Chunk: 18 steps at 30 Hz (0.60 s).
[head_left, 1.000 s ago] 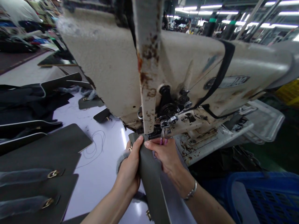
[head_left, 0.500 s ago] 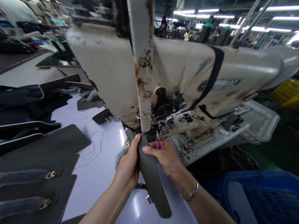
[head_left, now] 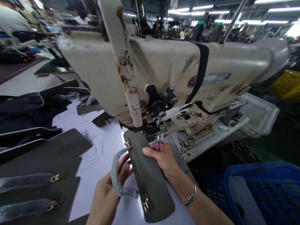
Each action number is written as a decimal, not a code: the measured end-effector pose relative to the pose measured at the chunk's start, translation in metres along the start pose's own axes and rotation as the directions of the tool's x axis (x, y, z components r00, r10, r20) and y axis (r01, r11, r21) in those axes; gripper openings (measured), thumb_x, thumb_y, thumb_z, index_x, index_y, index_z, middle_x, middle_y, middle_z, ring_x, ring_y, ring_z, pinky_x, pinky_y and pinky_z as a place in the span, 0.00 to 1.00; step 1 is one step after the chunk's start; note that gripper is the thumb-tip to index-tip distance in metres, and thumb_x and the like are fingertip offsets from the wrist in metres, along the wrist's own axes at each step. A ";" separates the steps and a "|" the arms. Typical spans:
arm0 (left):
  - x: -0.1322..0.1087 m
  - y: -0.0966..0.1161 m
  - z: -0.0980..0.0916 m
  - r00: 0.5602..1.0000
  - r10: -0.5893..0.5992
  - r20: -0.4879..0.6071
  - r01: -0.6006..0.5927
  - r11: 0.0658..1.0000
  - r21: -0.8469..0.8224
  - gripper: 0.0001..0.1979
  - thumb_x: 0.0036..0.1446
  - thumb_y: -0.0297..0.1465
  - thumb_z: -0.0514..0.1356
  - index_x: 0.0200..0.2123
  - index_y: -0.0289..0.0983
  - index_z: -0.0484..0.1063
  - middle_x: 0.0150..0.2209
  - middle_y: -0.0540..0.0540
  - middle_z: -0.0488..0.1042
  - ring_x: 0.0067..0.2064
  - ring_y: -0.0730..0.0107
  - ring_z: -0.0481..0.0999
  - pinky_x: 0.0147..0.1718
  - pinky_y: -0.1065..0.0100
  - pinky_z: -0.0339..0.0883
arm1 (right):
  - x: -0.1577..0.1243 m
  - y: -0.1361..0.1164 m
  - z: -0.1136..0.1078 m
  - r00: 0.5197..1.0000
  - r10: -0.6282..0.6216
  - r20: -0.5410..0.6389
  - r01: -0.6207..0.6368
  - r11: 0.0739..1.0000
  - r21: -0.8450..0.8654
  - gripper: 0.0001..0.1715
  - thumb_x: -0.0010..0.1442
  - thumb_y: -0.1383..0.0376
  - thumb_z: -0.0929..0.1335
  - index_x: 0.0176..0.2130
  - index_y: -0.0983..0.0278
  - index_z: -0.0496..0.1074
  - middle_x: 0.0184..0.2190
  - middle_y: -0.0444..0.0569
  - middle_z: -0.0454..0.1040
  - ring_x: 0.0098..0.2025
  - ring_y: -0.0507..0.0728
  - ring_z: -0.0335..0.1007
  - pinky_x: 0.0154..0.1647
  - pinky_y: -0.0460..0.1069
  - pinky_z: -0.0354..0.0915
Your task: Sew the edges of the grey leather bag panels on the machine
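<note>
A long dark grey-green bag panel (head_left: 150, 175) with rounded ends lies tilted below the sewing machine's needle area. Along its left edge are gold metal fittings (head_left: 146, 204) and a handle (head_left: 114, 168) wrapped in clear plastic. My right hand (head_left: 164, 156) grips the panel's right edge, thumb on top, with thread snips (head_left: 160, 142) with pink grips tucked in it, blades pointing up. On the left, my left hand (head_left: 109, 187) has its fingers curled inside the handle loop at the panel's edge. Its fingertips are partly hidden there.
The cream sewing machine (head_left: 164, 68) stands over the white table (head_left: 93, 162). Similar panels (head_left: 70, 143) with wrapped handles are stacked on the left, near loose thread (head_left: 96, 150). A blue basket (head_left: 234, 187) is at lower right, a clear plastic bin (head_left: 262, 115) behind it.
The panel has come away from the machine's presser area and turned, so its handle and fittings now show. My left hand has shifted down and left; my right hand keeps its grip.
</note>
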State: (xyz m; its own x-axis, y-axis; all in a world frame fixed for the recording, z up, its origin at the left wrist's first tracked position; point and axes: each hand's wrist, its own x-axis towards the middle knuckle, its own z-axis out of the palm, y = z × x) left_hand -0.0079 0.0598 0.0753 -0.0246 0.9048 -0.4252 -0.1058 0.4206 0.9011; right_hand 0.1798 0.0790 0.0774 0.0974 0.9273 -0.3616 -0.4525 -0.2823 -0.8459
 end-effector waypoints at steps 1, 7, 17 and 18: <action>0.002 -0.005 0.016 0.999 -0.009 0.041 0.009 1.000 0.007 0.33 0.48 0.44 0.73 0.57 0.41 0.75 0.57 0.41 0.77 0.58 0.53 0.76 0.53 0.66 0.75 | 0.000 0.002 0.000 0.999 -0.040 -0.017 0.039 0.998 -0.052 0.17 0.50 0.58 0.77 0.22 0.68 0.76 0.17 0.44 0.72 0.18 0.49 0.62 0.19 0.43 0.57; 0.015 -0.022 0.058 0.987 -0.088 0.131 0.101 0.990 -0.094 0.28 0.45 0.44 0.75 0.45 0.34 0.77 0.42 0.36 0.82 0.42 0.56 0.83 0.30 0.74 0.76 | -0.002 0.003 -0.003 0.955 -0.295 -0.040 0.248 0.862 -0.441 0.13 0.56 0.61 0.72 0.25 0.66 0.79 0.20 0.44 0.74 0.22 0.50 0.66 0.23 0.44 0.59; 0.025 -0.031 0.059 0.986 -0.169 -0.010 0.166 0.974 -0.153 0.28 0.43 0.38 0.76 0.46 0.32 0.76 0.36 0.36 0.83 0.37 0.50 0.84 0.33 0.63 0.81 | -0.002 0.006 -0.028 0.990 -0.132 -0.054 0.100 0.915 -0.391 0.16 0.49 0.58 0.77 0.36 0.65 0.84 0.30 0.49 0.82 0.31 0.57 0.76 0.30 0.47 0.68; 0.024 -0.030 0.060 0.984 -0.176 -0.016 0.171 0.973 -0.154 0.27 0.45 0.37 0.76 0.46 0.32 0.76 0.37 0.36 0.83 0.37 0.51 0.84 0.33 0.63 0.81 | -0.003 0.003 -0.031 0.993 -0.121 -0.014 0.106 0.913 -0.395 0.15 0.51 0.58 0.76 0.36 0.65 0.84 0.31 0.49 0.82 0.31 0.57 0.77 0.31 0.47 0.68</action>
State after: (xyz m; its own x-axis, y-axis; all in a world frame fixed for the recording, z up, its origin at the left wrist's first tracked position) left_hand 0.0546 0.0732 0.0436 -0.0214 0.8157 -0.5781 -0.2603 0.5537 0.7910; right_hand 0.2057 0.0676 0.0637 0.1639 0.9511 -0.2618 -0.0525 -0.2566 -0.9651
